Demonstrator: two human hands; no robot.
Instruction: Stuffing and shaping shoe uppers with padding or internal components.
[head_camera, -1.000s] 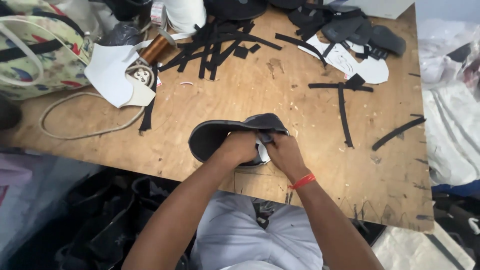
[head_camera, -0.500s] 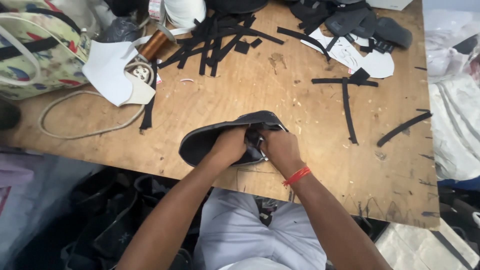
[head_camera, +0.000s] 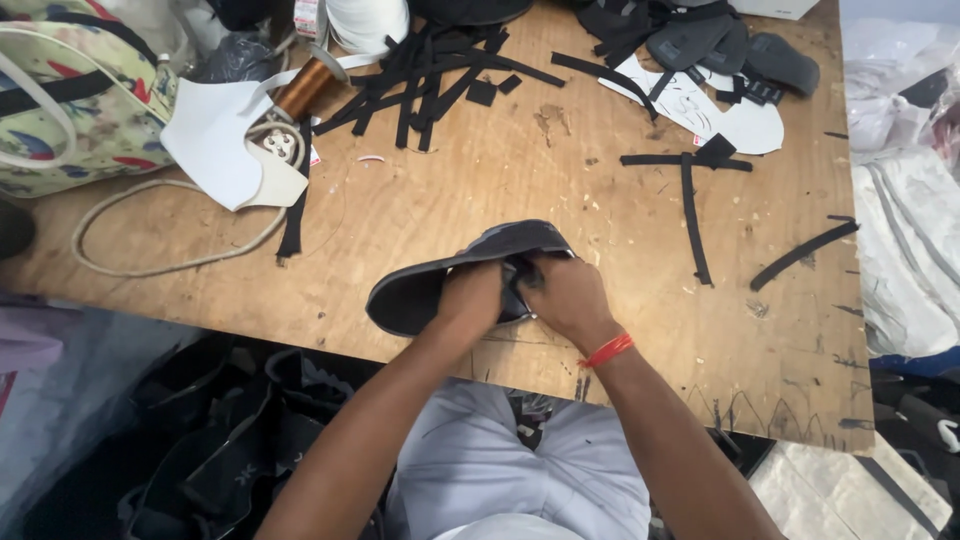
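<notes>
holding a dark shoe sole with both hands, i see it low in the middle of the frame, near the front edge of the wooden desk. my left hand is closed tight on the middle of the sole, fingers curled over it. my right hand is closed too, pinching the dark strap part at the right end of the sole. the two hands touch each other there. a red band sits on my right wrist.

the heel end of the sole sticks out to the left of my left hand and lies flat on the desk.

up at the top middle of the frame there is a pile of black strips. a brown spool of thread is just left of that pile. a white cut-out piece lies at the upper left, with a pale cord looping below it. a flowery bag sits at the far upper left. at the upper right i see a white paper shape with dark shoe parts above it. a black t-shaped strip lies right of the middle, and one more black strip lies near the right edge.
</notes>
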